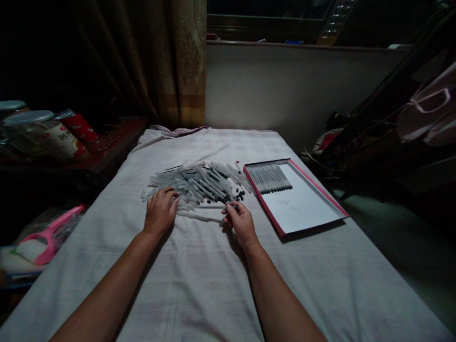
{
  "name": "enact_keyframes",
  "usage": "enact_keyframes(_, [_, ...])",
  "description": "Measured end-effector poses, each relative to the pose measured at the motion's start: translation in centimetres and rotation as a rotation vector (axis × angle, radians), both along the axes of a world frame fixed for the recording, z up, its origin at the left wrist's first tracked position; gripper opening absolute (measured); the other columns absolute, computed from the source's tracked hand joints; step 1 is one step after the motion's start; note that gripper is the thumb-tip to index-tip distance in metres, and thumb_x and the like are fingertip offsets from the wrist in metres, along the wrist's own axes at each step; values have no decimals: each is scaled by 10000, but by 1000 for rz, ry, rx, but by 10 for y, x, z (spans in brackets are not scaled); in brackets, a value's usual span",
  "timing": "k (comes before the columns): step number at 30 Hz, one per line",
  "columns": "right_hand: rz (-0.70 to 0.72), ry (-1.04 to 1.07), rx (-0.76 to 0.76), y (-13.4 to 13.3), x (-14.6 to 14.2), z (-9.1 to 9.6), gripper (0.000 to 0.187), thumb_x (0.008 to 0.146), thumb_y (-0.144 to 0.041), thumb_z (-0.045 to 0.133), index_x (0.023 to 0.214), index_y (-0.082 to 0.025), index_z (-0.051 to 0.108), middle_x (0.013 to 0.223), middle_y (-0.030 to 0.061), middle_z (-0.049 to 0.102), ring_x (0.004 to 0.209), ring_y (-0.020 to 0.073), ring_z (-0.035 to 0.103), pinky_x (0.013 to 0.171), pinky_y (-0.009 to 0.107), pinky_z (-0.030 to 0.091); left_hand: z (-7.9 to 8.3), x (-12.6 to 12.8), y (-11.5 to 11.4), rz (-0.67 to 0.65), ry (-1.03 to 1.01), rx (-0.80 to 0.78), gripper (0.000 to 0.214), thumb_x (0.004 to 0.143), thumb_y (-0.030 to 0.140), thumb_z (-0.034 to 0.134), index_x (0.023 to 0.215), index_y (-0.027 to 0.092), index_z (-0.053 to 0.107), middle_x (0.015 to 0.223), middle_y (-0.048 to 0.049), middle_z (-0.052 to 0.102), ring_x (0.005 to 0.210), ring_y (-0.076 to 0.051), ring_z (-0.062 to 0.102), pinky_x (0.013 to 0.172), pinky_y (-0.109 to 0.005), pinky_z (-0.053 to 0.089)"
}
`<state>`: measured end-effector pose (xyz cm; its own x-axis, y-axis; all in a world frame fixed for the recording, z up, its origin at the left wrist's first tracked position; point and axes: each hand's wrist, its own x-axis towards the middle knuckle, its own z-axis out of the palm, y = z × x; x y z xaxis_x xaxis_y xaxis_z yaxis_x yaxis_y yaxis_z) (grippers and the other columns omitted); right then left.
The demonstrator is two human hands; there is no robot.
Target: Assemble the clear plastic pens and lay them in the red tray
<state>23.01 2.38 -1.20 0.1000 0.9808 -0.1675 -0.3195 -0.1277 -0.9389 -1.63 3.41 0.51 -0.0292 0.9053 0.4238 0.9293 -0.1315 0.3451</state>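
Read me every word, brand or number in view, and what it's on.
No text is legible.
Jar label: printed characters, too blurred to read.
Red container: pale marks, too blurred to identify.
White tray base: faint dark marks, possibly writing, unreadable.
Pens: too small to tell any lettering.

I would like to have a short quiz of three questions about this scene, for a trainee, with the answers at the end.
1. True or false: the row of pens lies inside the shallow box.
2. Choose: which hand is nearer to the shallow box? A) left B) right C) both equally near
3. Fill in: the small loose pieces beside the pile of pens are coloured ____.

Key: 1 true; 2 B, the right hand; 3 black.
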Motion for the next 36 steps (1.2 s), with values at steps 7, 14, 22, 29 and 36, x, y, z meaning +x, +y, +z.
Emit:
enact_keyframes(7, [12,89,-66,-4,1,7,414,616,-502,797,809,-185,614,611,-29,641,433,64,508,357,150,318,0,32,-42,-23,-1070,-307,478,721,601,709,971,209,599,747,3,661,542,-132,575,494,-251,468])
enact_keyframes(14, [63,63,-87,-8,-2,10,435,604,-513,801,809,-186,602,583,-43,623,424,61,506,368,153,336,-7,43,-53,9,-1300,-442,576,625,606,803,967,184,612,725,26,621,503,-73,521,425,-170,348])
enact_keyframes(22, [80,31,-84,-9,-5,9,405,598,-503,813,763,-186,622,582,-38,624,436,72,520,408,178,417,-6,43,-55,17,-1302,-459,533,647,564,804,985,189,631,739,22,623,515,-76,529,431,-169,342])
enact_keyframes(29, [322,-112,-78,-11,9,9,270,654,-382,750,793,-155,708,560,-23,622,429,71,469,407,179,344,-9,41,-55,-48,-1240,-532,459,602,479,849,925,176,729,657,7,638,552,-100,539,510,-205,407])
enact_keyframes(36, [697,-487,113,-18,20,17,210,804,-290,627,803,-151,785,594,-24,606,546,101,499,491,190,352,-4,37,-51,-141,-1201,-719,379,594,415,850,873,169,779,635,-24,675,514,-108,532,478,-215,387])
